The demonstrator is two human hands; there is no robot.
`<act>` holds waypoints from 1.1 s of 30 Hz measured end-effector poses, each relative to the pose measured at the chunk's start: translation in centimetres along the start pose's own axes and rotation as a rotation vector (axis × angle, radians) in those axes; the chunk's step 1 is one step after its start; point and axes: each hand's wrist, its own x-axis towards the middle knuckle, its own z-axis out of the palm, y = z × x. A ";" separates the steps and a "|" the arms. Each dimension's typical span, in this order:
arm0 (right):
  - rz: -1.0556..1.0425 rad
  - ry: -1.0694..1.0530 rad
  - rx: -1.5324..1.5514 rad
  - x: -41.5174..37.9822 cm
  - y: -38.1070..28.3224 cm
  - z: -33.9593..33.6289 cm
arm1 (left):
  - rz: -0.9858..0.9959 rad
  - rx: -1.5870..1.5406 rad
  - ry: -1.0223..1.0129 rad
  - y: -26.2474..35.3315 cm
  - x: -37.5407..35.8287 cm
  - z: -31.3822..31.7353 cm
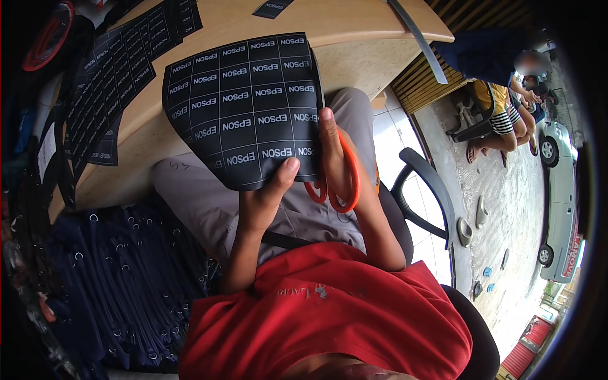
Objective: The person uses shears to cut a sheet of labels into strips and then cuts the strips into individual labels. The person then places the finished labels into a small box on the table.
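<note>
A black sheet [244, 104] printed with white EPSON labels in a grid bends upright in front of me, over my lap. My left hand [269, 193] pinches its lower edge, thumb on the printed face and fingers hidden behind. At the lower right edge, my right hand [335, 149] is closed, its thumb pointing up along the sheet's side. Orange-handled scissors [349, 180] sit in that same hand, loops hanging below the fingers. Their blades are hidden from view.
More printed EPSON sheets [111, 79] lie overlapping on the wooden table [354, 19] at left. A small label piece [273, 7] and a metal ruler-like strip [418, 41] are at the back. Dark blue lanyards [126, 278] with metal rings hang below left. A chair armrest [421, 196] stands right; people [500, 114] sit beyond.
</note>
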 end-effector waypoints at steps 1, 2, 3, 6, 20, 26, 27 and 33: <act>0.000 -0.003 -0.003 0.0 0.1 0.0 | 0.000 -0.002 0.003 -0.1 -0.1 -0.3; -0.009 0.008 -0.006 0.1 0.1 0.1 | -0.033 0.004 -0.035 -0.2 -0.2 -0.9; -0.019 0.019 -0.008 0.1 0.1 0.1 | -0.067 0.010 -0.074 -0.2 -0.2 -1.2; 0.072 -0.015 0.019 -0.3 -0.9 0.0 | 0.021 0.028 -0.099 -0.2 -0.2 -0.9; -0.131 0.069 -0.102 0.0 0.3 0.4 | 0.035 0.043 -0.063 -0.1 0.0 -1.4; -0.143 0.076 -0.111 -0.1 0.6 0.6 | 0.058 0.018 -0.054 0.4 0.2 -1.4; -0.191 0.083 -0.114 0.0 0.6 0.7 | 0.086 0.019 -0.058 0.4 0.2 -1.2; -0.197 0.101 -0.037 0.3 0.6 1.4 | 0.091 0.067 -0.065 0.2 -0.1 -1.1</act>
